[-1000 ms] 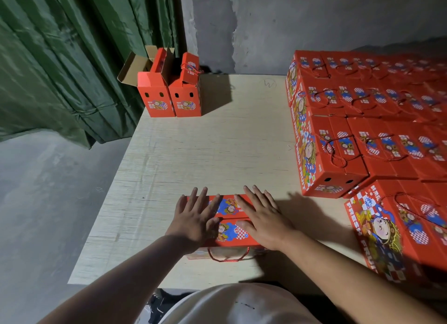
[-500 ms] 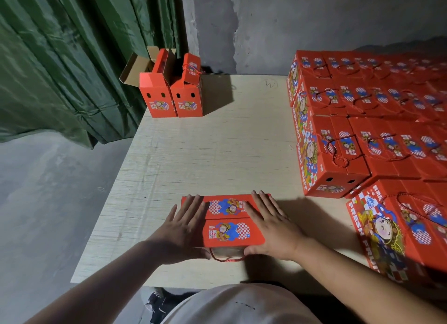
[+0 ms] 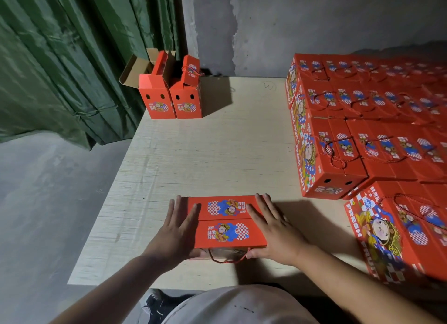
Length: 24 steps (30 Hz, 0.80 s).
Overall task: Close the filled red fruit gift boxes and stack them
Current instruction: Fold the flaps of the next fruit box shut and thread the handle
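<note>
While left hand (image 3: 177,229) and right hand (image 3: 273,229) flank closed red box (image 3: 228,221), fingers straight, each grip flat, wide

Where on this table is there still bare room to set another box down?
The wide bare stretch of table between the held box, the two open boxes at the far left corner and the stacked boxes. The right side is crowded.

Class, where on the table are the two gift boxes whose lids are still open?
In the head view, the two open gift boxes stand side by side at the table's far left corner, next to the green curtain, across from the stacked closed boxes on the right.
</note>
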### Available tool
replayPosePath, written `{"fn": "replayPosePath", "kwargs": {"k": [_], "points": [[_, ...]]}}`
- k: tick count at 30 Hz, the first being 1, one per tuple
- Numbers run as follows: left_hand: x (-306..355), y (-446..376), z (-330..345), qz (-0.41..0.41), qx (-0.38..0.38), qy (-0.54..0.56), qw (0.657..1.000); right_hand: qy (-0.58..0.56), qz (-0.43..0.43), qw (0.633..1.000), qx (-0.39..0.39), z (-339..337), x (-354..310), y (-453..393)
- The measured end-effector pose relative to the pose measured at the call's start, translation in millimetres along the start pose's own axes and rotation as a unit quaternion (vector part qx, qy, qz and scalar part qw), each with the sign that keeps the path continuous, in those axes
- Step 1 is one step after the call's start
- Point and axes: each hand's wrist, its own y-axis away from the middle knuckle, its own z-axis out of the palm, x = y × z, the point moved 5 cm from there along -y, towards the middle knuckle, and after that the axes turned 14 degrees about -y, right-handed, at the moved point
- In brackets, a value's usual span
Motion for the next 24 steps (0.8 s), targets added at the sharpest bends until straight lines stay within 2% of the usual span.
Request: {"fn": "replayPosePath", "kwargs": {"k": [4,16,21,24], "points": [[-2,6,3,-0.021,-0.005,0.047,0.999,0.01,0.001,1.0,-0.005,0,-2,2],[4,9,3,-0.047,0.01,-0.031,0.998,0.017,0.042,0.998,-0.034,-6,-4,-9],[23,10,11,-0.038,0.006,-0.09,0.995,-0.019,0.147,0.989,0.007,-40,-5,-53],[23,10,13,-0.046,0.002,-0.09,0.995,-0.036,0.202,0.978,-0.03,-50,-8,-86]]}}
